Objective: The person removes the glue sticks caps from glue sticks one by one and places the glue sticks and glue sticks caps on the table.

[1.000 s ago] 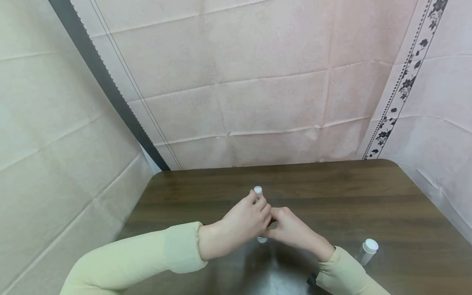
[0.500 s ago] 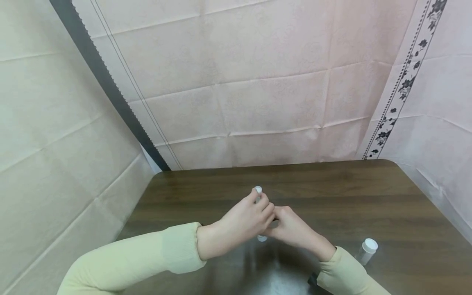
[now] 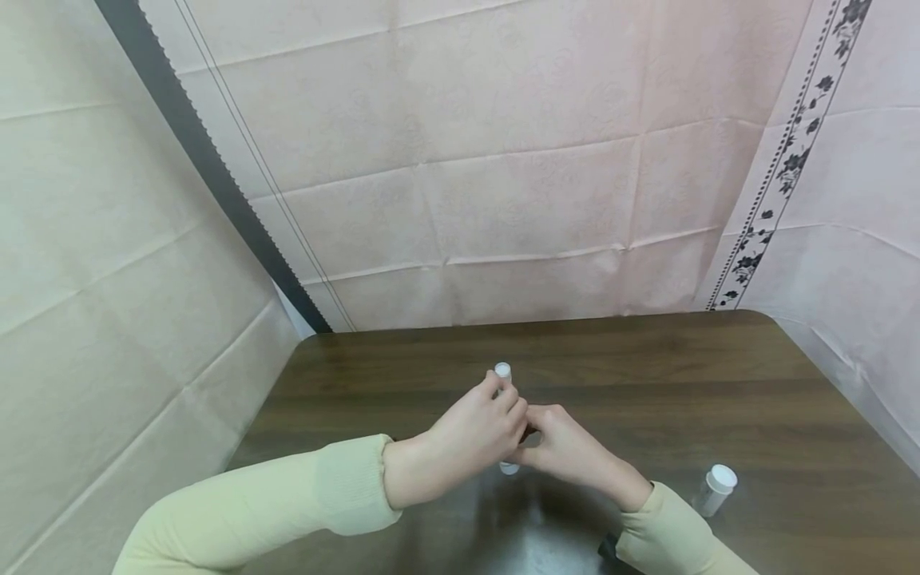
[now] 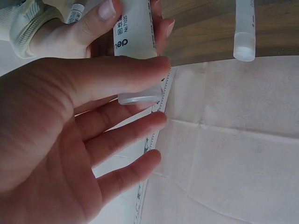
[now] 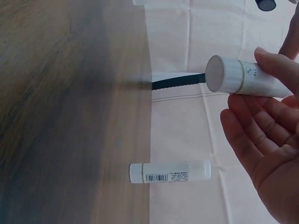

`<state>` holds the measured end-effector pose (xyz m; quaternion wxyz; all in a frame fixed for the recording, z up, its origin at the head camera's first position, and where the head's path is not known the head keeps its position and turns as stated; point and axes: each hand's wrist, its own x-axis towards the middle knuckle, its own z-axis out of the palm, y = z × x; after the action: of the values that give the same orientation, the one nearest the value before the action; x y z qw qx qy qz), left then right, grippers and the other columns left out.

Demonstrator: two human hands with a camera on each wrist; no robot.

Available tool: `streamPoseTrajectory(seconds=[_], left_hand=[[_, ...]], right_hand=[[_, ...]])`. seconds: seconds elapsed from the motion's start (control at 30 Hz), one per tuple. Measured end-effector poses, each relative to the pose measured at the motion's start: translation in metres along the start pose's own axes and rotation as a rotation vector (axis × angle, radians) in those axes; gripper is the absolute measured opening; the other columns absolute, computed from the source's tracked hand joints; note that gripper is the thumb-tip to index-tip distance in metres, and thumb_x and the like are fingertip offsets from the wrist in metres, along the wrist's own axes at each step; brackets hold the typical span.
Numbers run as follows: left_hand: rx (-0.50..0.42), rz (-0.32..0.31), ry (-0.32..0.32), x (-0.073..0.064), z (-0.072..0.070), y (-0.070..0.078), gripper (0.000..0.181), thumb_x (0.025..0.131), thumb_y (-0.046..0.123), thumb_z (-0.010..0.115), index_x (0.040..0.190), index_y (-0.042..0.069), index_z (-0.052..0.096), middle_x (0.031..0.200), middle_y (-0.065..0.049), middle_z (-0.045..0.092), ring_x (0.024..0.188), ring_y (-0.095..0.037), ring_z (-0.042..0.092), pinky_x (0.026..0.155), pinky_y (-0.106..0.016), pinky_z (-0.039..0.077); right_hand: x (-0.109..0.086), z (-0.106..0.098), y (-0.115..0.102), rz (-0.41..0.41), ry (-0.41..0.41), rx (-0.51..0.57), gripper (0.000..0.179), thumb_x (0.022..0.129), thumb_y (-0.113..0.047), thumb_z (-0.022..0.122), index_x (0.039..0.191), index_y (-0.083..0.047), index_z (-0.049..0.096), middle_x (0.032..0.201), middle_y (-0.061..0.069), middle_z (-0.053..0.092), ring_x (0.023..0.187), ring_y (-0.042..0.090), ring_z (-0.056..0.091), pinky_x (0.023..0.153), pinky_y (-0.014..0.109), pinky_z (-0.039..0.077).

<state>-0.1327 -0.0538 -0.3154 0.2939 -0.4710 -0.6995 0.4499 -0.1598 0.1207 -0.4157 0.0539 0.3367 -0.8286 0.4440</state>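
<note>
My left hand (image 3: 474,431) and right hand (image 3: 568,449) meet over the middle of the table on one glue stick (image 4: 134,32). Its label reads deli No.71025. In the left wrist view my left thumb and index finger pinch its translucent cap end, while the other fingers are spread. My right hand grips the body below, leaving the white base (image 5: 216,74) exposed in the right wrist view. In the head view the hands hide most of this stick. Just beyond them stands a second glue stick (image 5: 177,171), upright and apart from both hands.
A third glue stick (image 3: 716,489) with a white top stands on the right of the brown wooden table (image 3: 647,359), near my right sleeve. Pale cloth (image 3: 532,200) hangs behind the table's far edge and along both sides.
Both hands shifted slightly right half a second ago and are now back slightly left, still holding the glue stick. The two standing glue sticks have not moved.
</note>
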Motion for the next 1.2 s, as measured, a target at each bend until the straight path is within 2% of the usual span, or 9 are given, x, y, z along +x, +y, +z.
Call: streamPoseTrajectory(seconds=[0.1, 0.27, 0.37, 0.53, 0.67, 0.8, 1.03, 1.2], left_hand=[[0.031, 0.022, 0.004, -0.0022, -0.0003, -0.0008, 0.027, 0.094, 0.042, 0.066, 0.113, 0.023, 0.064, 0.108, 0.005, 0.063, 0.109, -0.018, 0.06, 0.097, -0.037, 0.044], [0.077, 0.034, 0.06, -0.0068, -0.0007, -0.0016, 0.039, 0.095, 0.058, 0.057, 0.108, 0.021, 0.055, 0.108, 0.004, 0.058, 0.112, -0.02, 0.058, 0.1, -0.043, 0.041], [0.085, 0.028, 0.081, -0.0073, -0.0001, -0.0021, 0.037, 0.095, 0.055, 0.058, 0.106, 0.02, 0.056, 0.105, 0.003, 0.057, 0.111, -0.022, 0.058, 0.1, -0.044, 0.042], [0.073, 0.043, 0.063, -0.0055, 0.003, -0.0029, 0.027, 0.094, 0.042, 0.064, 0.11, 0.02, 0.061, 0.109, 0.003, 0.061, 0.113, -0.021, 0.059, 0.1, -0.04, 0.043], [0.047, 0.04, 0.094, -0.0037, 0.0054, -0.0023, 0.018, 0.093, 0.031, 0.065, 0.108, 0.02, 0.066, 0.105, 0.003, 0.066, 0.108, -0.018, 0.063, 0.099, -0.038, 0.046], [0.028, 0.028, 0.115, -0.0026, 0.0061, -0.0021, 0.015, 0.093, 0.022, 0.062, 0.106, 0.019, 0.07, 0.103, 0.001, 0.068, 0.105, -0.019, 0.064, 0.098, -0.038, 0.047], [0.005, 0.023, 0.083, -0.0025, 0.0053, -0.0025, 0.016, 0.093, 0.02, 0.064, 0.107, 0.021, 0.073, 0.103, 0.001, 0.07, 0.103, -0.019, 0.064, 0.097, -0.036, 0.047], [-0.066, -0.009, 0.112, -0.0022, 0.005, -0.0011, 0.01, 0.093, 0.018, 0.067, 0.099, 0.021, 0.074, 0.093, 0.005, 0.068, 0.096, -0.014, 0.063, 0.104, -0.031, 0.043]], right_hand=[[-0.0014, -0.0001, 0.0011, -0.001, 0.022, -0.015, 0.019, 0.085, -0.013, 0.081, 0.102, -0.013, 0.073, 0.086, -0.012, 0.069, 0.07, 0.0, 0.058, 0.065, 0.024, 0.052], [-0.002, -0.0016, 0.0019, 0.007, 0.071, -0.022, 0.02, 0.084, -0.009, 0.079, 0.102, -0.015, 0.073, 0.085, -0.011, 0.069, 0.066, 0.001, 0.056, 0.062, 0.026, 0.053], [-0.0017, -0.0022, 0.0014, 0.008, 0.079, -0.011, 0.017, 0.084, -0.008, 0.079, 0.098, -0.017, 0.073, 0.084, -0.012, 0.068, 0.067, 0.001, 0.057, 0.063, 0.028, 0.054], [-0.0015, -0.0009, 0.0013, -0.035, 0.064, 0.007, 0.018, 0.085, -0.009, 0.079, 0.101, -0.015, 0.072, 0.089, -0.008, 0.071, 0.072, 0.001, 0.059, 0.066, 0.029, 0.055], [-0.0012, 0.0008, 0.002, -0.064, 0.056, 0.005, 0.018, 0.084, -0.009, 0.08, 0.1, -0.014, 0.071, 0.089, -0.007, 0.072, 0.073, 0.001, 0.059, 0.066, 0.027, 0.054], [-0.0009, 0.0015, 0.0027, -0.069, 0.058, 0.002, 0.019, 0.082, -0.007, 0.081, 0.093, -0.017, 0.07, 0.085, -0.011, 0.07, 0.073, 0.0, 0.06, 0.066, 0.023, 0.053], [-0.0005, 0.0025, 0.0032, -0.064, 0.056, -0.008, 0.02, 0.08, -0.006, 0.082, 0.089, -0.018, 0.069, 0.081, -0.015, 0.067, 0.074, 0.0, 0.062, 0.068, 0.024, 0.054], [-0.0001, 0.0036, 0.0047, -0.05, 0.042, -0.017, 0.019, 0.079, -0.007, 0.082, 0.09, -0.017, 0.069, 0.083, -0.014, 0.067, 0.076, 0.0, 0.062, 0.069, 0.024, 0.054]])
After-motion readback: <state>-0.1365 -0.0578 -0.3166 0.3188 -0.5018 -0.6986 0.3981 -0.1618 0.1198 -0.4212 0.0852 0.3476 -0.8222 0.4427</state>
